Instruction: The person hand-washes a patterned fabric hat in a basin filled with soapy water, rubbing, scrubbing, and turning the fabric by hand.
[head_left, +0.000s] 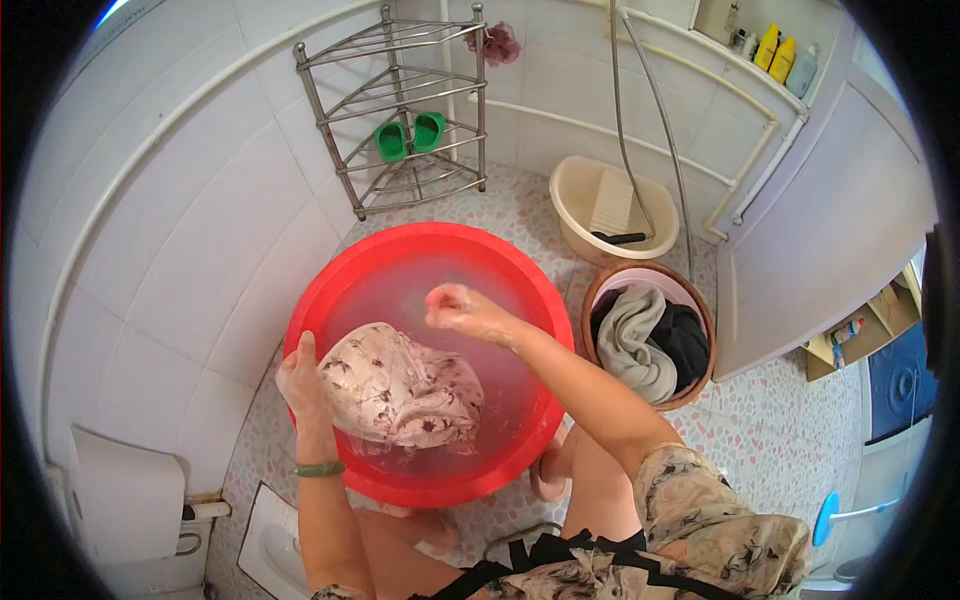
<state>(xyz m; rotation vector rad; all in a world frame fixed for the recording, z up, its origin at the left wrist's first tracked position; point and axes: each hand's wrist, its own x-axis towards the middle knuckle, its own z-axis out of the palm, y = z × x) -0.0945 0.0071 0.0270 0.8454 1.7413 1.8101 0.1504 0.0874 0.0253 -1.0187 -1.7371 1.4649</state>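
Note:
A large red plastic basin (431, 236) of cloudy water stands on the floor before me. In it lies a wet, bunched, pale cloth with dark print (397, 390), partly above the water. At the basin's left side, my left hand (301, 375) has its thumb up and touches the cloth's left edge; its fingers are partly hidden, so its grip is unclear. My right hand (469, 311) is over the water, above and right of the cloth and apart from it, with wet, curled fingers. Whether it holds anything cannot be told.
Right of the basin stands a brown-rimmed tub (589, 307) of grey and black clothes. Behind it is a cream basin (566, 217) with a washboard (613, 201) and shower head (619, 238). A metal corner rack (484, 112) bears green slippers (391, 141). A squat toilet (274, 540) is at lower left.

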